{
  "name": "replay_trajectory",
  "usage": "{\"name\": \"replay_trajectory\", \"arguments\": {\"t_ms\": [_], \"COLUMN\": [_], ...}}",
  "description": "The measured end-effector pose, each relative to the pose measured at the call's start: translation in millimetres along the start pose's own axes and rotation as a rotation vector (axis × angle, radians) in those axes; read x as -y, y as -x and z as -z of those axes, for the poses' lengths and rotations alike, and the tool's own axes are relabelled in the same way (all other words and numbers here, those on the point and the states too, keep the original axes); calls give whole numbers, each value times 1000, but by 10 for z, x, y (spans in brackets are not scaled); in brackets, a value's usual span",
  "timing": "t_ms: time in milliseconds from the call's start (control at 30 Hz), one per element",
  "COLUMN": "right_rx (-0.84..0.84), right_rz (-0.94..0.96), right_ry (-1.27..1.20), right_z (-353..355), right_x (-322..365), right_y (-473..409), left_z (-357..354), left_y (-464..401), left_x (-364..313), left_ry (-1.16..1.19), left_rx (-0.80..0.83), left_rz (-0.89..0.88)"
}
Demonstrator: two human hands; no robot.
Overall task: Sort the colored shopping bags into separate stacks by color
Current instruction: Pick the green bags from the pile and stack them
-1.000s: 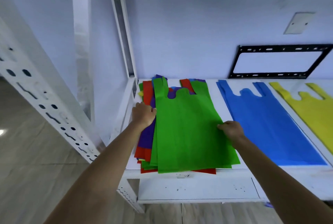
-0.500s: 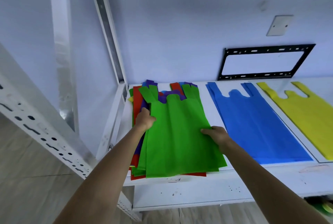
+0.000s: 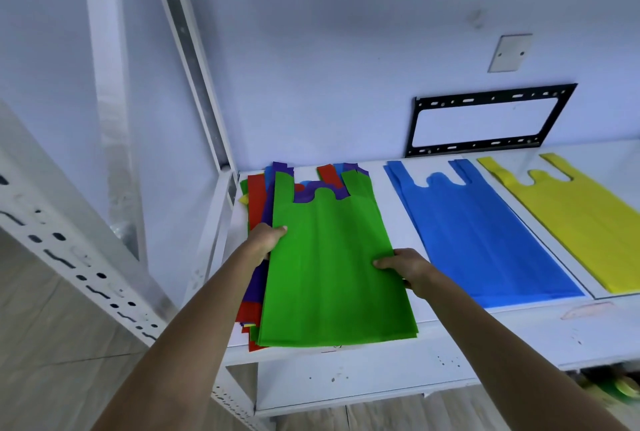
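A green bag (image 3: 329, 264) lies on top of a mixed pile of red, purple, blue and yellow bags (image 3: 257, 202) at the left of the white shelf (image 3: 519, 330). My left hand (image 3: 265, 240) pinches the green bag's left edge, thumb on top. My right hand (image 3: 403, 266) grips its right edge about halfway down. To the right lies a stack of blue bags (image 3: 481, 233) flat on the shelf. Further right, a stack of yellow bags (image 3: 585, 219) runs out of view at the edge.
A white perforated upright (image 3: 79, 264) slants across the left. A slotted metal post (image 3: 194, 60) rises behind the pile. A black wall bracket (image 3: 485, 119) and a blank wall plate (image 3: 509, 53) sit on the wall behind. Something green lies below the shelf at the far right (image 3: 620, 389).
Both hands have taken hold of the green bag's edges. The bag has shifted slightly toward me and straightened on the pile, covering more of the red bags beneath it.
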State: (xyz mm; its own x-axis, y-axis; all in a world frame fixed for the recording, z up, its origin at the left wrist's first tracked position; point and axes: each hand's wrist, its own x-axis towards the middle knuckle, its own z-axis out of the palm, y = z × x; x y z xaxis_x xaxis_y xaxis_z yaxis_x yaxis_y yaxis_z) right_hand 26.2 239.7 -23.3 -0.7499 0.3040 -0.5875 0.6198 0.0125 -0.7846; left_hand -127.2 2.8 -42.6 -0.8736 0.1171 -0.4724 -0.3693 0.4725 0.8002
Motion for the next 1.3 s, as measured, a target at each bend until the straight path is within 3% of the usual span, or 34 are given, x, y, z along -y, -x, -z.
{"name": "replay_trajectory", "arguments": {"t_ms": [100, 300, 433, 567, 767, 900, 1167, 1300], "right_rx": [-16, -116, -279, -350, -439, -472, -454, -527], "right_rz": [23, 104, 212, 303, 332, 400, 437, 498], "right_ry": [4, 95, 310, 529, 800, 795, 721, 755], "right_z": [-34, -118, -243, -389, -536, -538, -566, -585], "right_x": [-27, -87, -93, -75, -163, -177, -166, -127], "right_y": [11, 24, 10, 20, -3, -2, -5, 55], "left_z": [-24, 7, 62, 143, 72, 67, 94, 121], "left_y": [14, 37, 34, 54, 162, 206, 336, 334], "left_x": [39, 110, 148, 194, 269, 299, 316, 307], "left_ry": [-5, -266, -409, -480, -602, -718, -732, -711], "left_rx": [17, -155, -314, -389, -492, -537, -590, -598], "left_rz": [-59, -176, -235, -257, -428, -506, -461, -495]}}
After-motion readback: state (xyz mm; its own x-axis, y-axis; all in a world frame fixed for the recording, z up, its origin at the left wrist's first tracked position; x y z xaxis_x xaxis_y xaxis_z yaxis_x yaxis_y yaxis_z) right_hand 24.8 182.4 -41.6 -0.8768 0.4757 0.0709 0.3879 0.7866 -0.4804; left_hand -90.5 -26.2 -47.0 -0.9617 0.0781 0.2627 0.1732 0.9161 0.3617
